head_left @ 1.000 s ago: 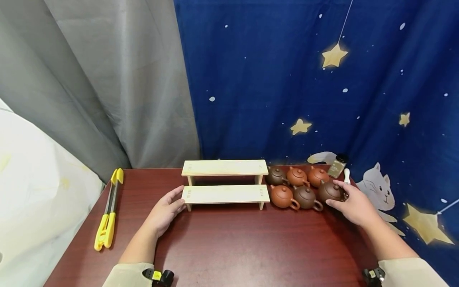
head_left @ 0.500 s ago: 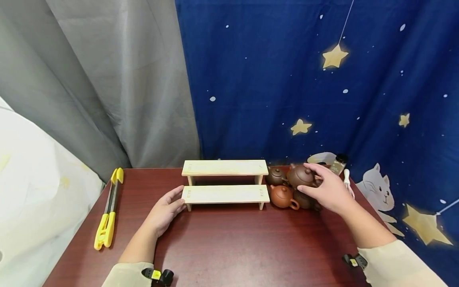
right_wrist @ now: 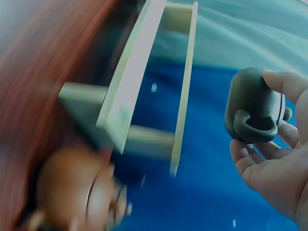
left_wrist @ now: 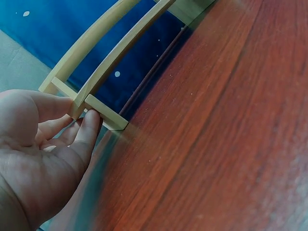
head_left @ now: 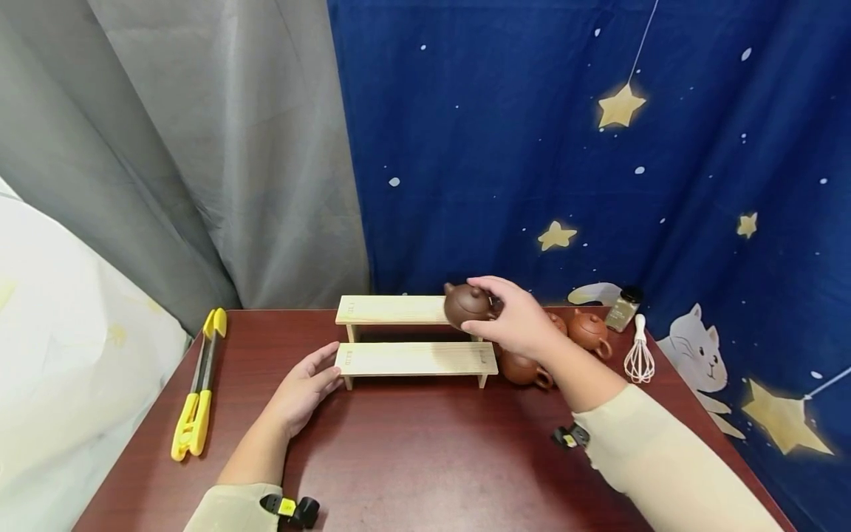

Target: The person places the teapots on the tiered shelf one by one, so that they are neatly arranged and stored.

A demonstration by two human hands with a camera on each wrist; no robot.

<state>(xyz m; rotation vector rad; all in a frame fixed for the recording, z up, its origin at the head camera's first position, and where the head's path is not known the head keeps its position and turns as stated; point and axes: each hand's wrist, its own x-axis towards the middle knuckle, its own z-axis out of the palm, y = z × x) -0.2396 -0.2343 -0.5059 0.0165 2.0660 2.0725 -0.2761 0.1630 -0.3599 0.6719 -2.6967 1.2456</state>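
A dark brown teapot [head_left: 465,307] hangs in my right hand [head_left: 525,319], gripped round its body between thumb and fingers. It overlaps the right end of the upper tier of a pale two-tier wooden stand [head_left: 412,360] in the head view. The right wrist view shows the teapot's loop handle [right_wrist: 255,129] facing the camera, with air between pot and stand. My left hand [head_left: 307,390] holds the stand's left end; in the left wrist view thumb and forefinger pinch the lower tier's corner [left_wrist: 79,103] by its leg.
Right of the stand sit reddish-brown teapots [head_left: 589,332], partly hidden by my right forearm. Beyond them are a jar with a black lid [head_left: 623,310] and a small whisk [head_left: 640,355]. Yellow-handled tongs [head_left: 199,388] lie at the table's left. Curtains hang behind.
My right hand has lifted the dark brown teapot from the right-hand group and carried it left to the stand's upper tier. The left hand stays at the stand's left end.
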